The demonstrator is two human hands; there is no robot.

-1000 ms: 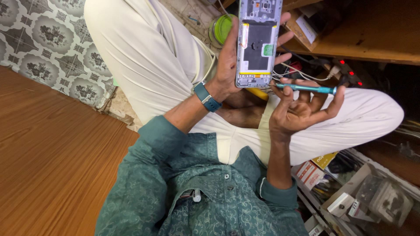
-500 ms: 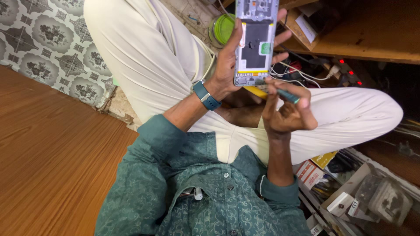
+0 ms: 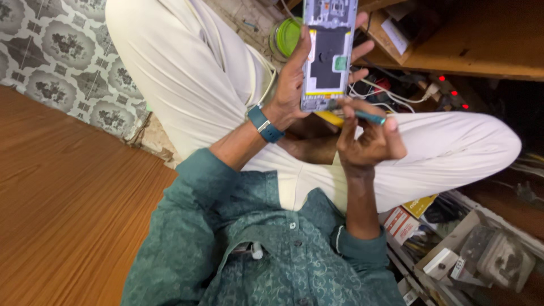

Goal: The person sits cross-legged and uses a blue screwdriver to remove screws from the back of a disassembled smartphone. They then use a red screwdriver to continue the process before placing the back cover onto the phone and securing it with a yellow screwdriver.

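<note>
The left hand (image 3: 292,85) grips an opened phone (image 3: 328,54) by its edges, long axis upright, innards facing the camera. Just below it, the right hand (image 3: 368,141) pinches a teal screwdriver (image 3: 362,116), lying level, tip at the phone's bottom edge.

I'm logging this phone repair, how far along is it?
Done: the phone has its back cover off, insides exposed. In hand: left hand holds it upright; right hand puts a teal screwdriver to its lower edge. Left: the back remains uncovered.

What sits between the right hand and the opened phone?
Head view: a teal-handled tool bridges them, pinched in the right hand, its tip at the bottom edge of the opened phone, held by the left hand.
</note>
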